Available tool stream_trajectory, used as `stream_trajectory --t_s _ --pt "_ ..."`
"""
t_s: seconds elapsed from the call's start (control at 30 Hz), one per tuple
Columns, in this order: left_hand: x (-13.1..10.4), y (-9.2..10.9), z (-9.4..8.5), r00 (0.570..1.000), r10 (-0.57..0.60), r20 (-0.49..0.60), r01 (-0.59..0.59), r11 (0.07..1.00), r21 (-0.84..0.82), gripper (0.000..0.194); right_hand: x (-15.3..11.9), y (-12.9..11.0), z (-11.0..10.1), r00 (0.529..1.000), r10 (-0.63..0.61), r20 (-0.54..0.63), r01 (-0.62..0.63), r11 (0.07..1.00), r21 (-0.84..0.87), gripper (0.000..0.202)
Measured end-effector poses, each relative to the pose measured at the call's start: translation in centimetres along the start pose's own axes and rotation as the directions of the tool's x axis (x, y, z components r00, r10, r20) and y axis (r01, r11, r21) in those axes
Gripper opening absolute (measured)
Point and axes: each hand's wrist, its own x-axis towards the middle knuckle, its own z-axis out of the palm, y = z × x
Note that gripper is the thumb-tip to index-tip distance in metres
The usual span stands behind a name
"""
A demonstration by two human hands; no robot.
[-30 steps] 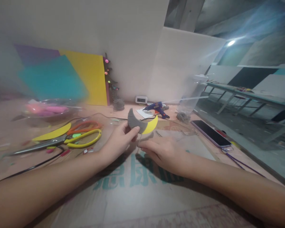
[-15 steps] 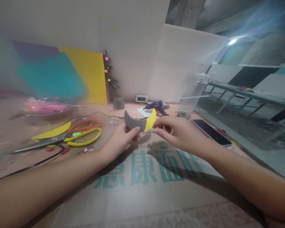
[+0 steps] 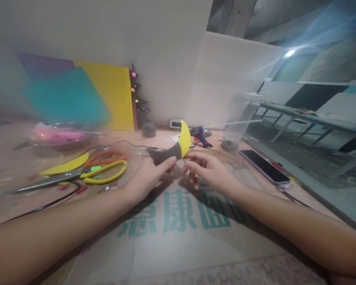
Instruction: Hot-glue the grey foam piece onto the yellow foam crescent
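A crescent (image 3: 185,138) stands tilted in the middle, its upper right tip bare yellow and the rest covered in dark grey yarn (image 3: 166,153). My left hand (image 3: 150,174) pinches the grey-covered part between thumb and fingers. Just below the yellow part, my right hand (image 3: 209,170) has its thumb and fingertips closed on what looks like a thin strand of the same yarn. The strand is short and faint where it shows between the crescent and these fingertips. A grey yarn ball (image 3: 230,145) lies beyond my right hand.
At left lie yellow-and-orange-handled scissors (image 3: 103,173), a yellow paper piece (image 3: 67,164) and a black cord. A glue gun (image 3: 199,134), a small white clock (image 3: 175,124) and a decorated dark stand (image 3: 148,130) sit behind. A phone (image 3: 264,166) rests at right. Coloured sheets (image 3: 112,97) lean at back left.
The crescent has turned so its yellow tip points higher. My right hand has moved left and down, below the yellow part. My left hand keeps its hold.
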Motion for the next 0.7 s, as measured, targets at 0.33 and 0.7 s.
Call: stream_trajectory --t_s 0.33,0.7 --pt "0.3 -1.2 0.2 0.998 -0.020 0.054 0.028 0.987 -0.160 0.031 -0.2 -0.8 -0.9 0.961 -0.201 -0.191 0.169 0.971 -0.172 0.027" --pt "0.3 -1.3 0.1 0.953 0.052 0.299 -0.050 0.999 -0.016 0.019 -0.2 -1.1 -1.3 0.969 -0.203 -0.138 0.170 0.961 -0.218 0.027"
